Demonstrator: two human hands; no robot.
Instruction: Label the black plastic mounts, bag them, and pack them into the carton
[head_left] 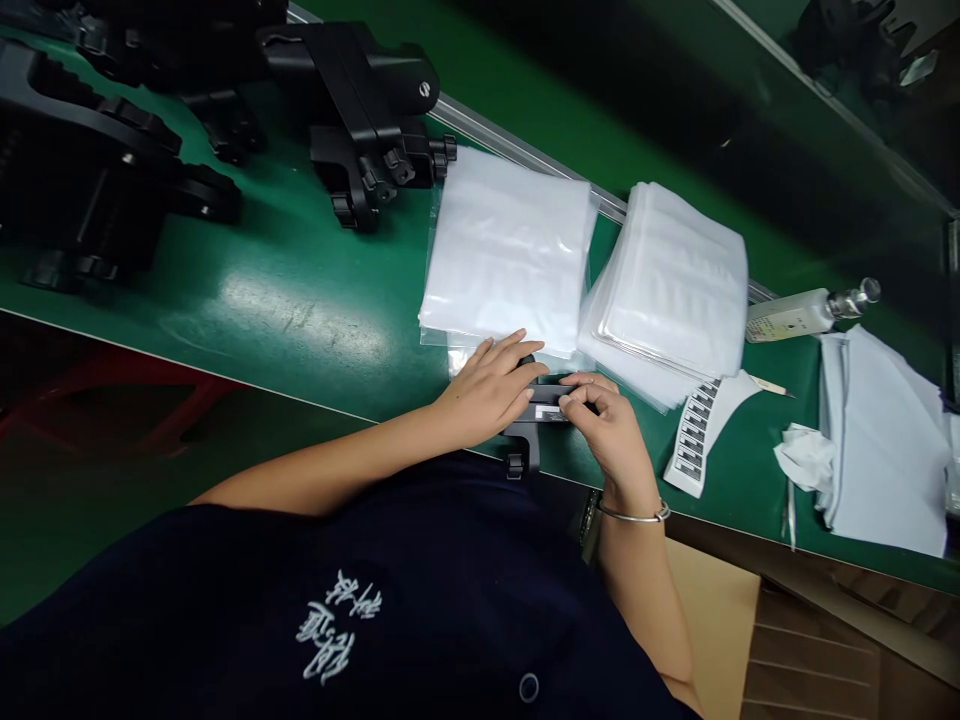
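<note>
A black bracket-like part with a small knob at its near end lies at the bench's front edge. On its upper face is a small white label. My left hand lies across the part's left side, fingers stretched out and spread, pressing on it. My right hand is closed round the part's right end, its thumb and forefinger tips by the label's edge. Whether the thumb also pinches the label I cannot tell. Just beyond both hands is a stack of clear plastic bags.
Several black clamp-like assemblies stand at the left of the green bench. To the right are a second bag stack, a label strip, a pump bottle, crumpled paper, tweezers and white sheets.
</note>
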